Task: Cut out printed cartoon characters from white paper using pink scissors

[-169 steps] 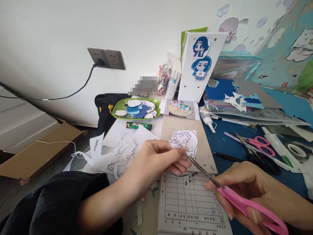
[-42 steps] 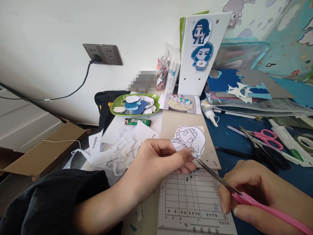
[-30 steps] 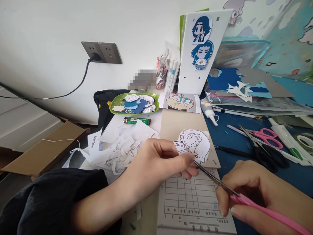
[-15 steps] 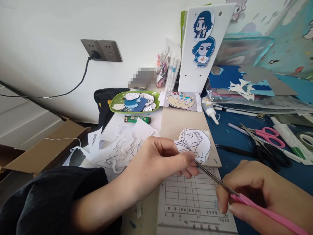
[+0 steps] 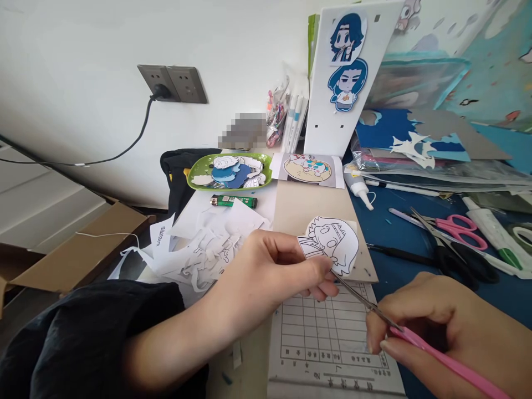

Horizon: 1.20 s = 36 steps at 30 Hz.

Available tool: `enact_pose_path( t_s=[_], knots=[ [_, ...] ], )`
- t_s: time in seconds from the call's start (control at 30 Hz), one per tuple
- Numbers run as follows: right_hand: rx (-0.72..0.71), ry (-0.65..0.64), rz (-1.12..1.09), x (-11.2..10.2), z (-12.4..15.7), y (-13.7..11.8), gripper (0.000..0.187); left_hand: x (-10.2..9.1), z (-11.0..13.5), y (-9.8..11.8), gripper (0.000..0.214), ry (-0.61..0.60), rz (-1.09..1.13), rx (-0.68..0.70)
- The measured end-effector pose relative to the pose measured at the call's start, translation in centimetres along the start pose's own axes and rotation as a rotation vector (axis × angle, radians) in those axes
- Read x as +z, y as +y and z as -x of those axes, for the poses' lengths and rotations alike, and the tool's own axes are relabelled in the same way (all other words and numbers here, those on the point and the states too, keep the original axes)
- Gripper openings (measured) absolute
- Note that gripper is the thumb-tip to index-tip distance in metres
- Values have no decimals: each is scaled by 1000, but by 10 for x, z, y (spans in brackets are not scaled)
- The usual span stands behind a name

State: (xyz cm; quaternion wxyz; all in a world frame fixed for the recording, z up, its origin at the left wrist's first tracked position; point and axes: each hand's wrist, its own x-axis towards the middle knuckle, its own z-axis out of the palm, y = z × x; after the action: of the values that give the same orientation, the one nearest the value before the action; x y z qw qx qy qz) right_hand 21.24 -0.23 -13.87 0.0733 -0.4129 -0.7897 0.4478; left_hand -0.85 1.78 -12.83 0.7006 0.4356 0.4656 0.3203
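Observation:
My left hand (image 5: 286,266) pinches a paper cutout (image 5: 332,244) between thumb and fingers. It bears a line-drawn cartoon figure with long hair and a headband. My right hand (image 5: 436,327) is closed round the pink handles of a pair of scissors (image 5: 415,338). The narrow metal blades point up and left, and their tips meet the cutout's lower edge beside my left thumb. Whether the blades are parted is hard to see. Below the hands lies a printed form pad (image 5: 320,338) with a grid, partly under a beige board (image 5: 316,208).
Paper scraps (image 5: 208,255) are heaped left of my hand, near a green lighter (image 5: 233,201). Behind stands a green tray (image 5: 195,180) of cutouts. At right lie black scissors (image 5: 461,260), pink-handled scissors (image 5: 461,228) and a glue bottle (image 5: 359,188). A white upright panel (image 5: 328,127) stands at the back.
My right hand and the scissors have shifted very slightly left. The left hand still holds the cutout in nearly the same place.

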Motion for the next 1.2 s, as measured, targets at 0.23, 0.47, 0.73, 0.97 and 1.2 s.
enact_pose_path(
  t_s=[0.23,0.47,0.73,0.97,1.2],
  knots=[
    [68,97,-203,-5,8,4,17,-1,2,-4,18,39,-54,56],
    [147,207,-637,-6,4,10,28,2,1,-4,18,56,-140,114],
    [136,215,-641,-2,2,7,27,2,2,-7,16,46,-126,134],
    [184,107,-774,7,3,4,21,1,5,-7,16,68,-190,98],
    [-40,263,-756,-14,-19,2,23,3,5,-4,17,100,-93,99]
  ],
)
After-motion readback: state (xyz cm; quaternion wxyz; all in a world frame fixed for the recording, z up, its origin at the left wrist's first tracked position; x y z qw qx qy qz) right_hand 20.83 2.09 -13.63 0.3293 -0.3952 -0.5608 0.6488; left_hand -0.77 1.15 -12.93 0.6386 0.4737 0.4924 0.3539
